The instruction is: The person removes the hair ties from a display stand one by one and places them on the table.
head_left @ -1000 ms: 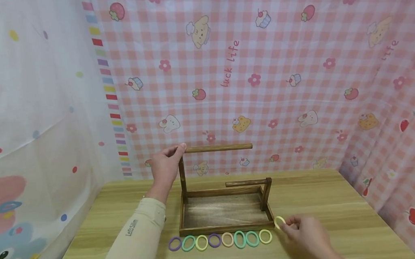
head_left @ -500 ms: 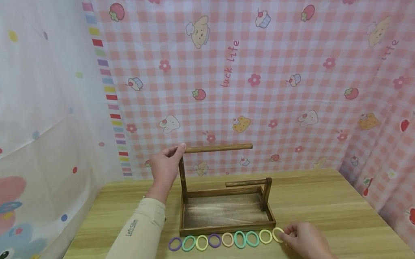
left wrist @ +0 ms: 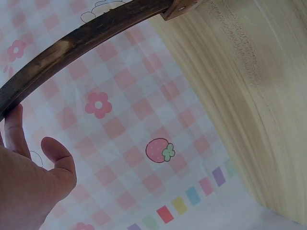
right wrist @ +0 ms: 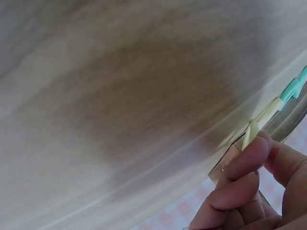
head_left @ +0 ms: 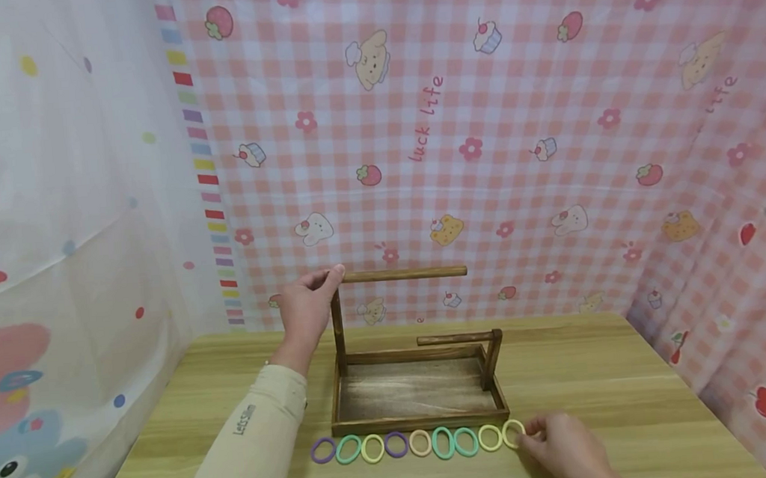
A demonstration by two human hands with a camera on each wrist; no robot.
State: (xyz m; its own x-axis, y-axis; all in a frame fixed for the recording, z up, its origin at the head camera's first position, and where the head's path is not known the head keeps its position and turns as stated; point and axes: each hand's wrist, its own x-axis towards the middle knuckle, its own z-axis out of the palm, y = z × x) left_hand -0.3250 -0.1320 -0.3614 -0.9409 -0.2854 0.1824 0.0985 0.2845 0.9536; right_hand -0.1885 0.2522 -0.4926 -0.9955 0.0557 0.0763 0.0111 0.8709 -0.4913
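A dark wooden stand sits on the table, with a shallow tray base, a tall left post and a shorter right post, each bearing a horizontal bar. My left hand holds the top of the tall post, where the long bar begins. In front of the tray lies a row of purple, green, yellow and peach hair ties. At the row's right end my right hand pinches a yellow hair tie between thumb and finger; the right wrist view shows part of this tie, the rest hidden by fingers.
The light wooden table extends on both sides of the stand. Behind it hangs a pink checked cloth, and a white patterned cloth hangs at the left. The short bar points left above the tray.
My right hand has brought the yellow hair tie down to the row's right end, beside the other yellow one. The left hand has kept its place on the stand.
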